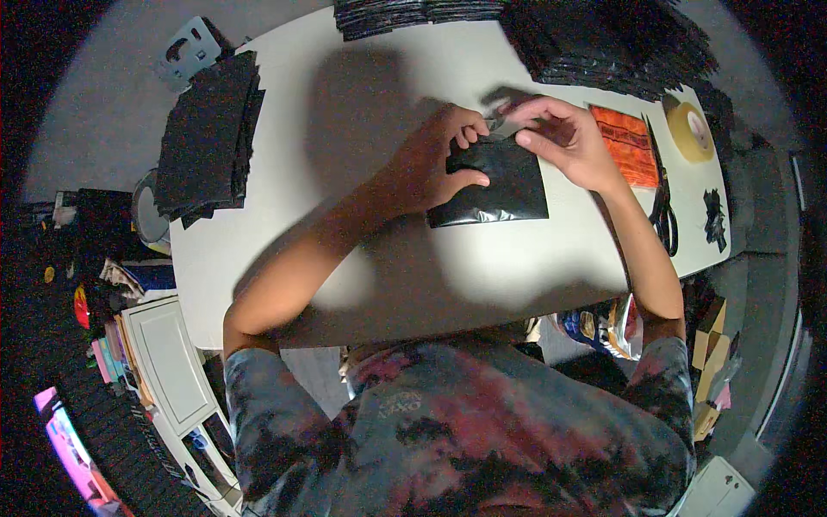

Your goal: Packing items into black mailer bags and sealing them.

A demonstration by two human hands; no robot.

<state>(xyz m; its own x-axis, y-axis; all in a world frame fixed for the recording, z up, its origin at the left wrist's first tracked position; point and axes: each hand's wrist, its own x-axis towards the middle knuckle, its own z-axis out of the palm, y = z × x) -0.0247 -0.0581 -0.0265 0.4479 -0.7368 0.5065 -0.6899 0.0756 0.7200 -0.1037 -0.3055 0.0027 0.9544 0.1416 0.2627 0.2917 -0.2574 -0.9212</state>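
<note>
A glossy black plastic sheet or bag (504, 184) lies flat on the white table (362, 284) in front of me. At its far edge, a short translucent strip (504, 130), which looks like clear tape, stretches between my hands. My left hand (462, 155) pinches the strip's left end with curled fingers, its thumb over the black plastic. My right hand (562, 139) pinches the strip's other end between thumb and fingers. Right of my right hand lie an orange printed packet (625, 147), black-handled scissors (663, 207) and a roll of clear tape (690, 132).
Black sheets are stacked at the table's left (210, 136), far edge (413, 16) and far right (607, 48). Small black scraps (714, 220) lie near the right edge. A white cabinet (169, 365) stands at lower left, and cardboard boxes (711, 349) are beyond the table at right.
</note>
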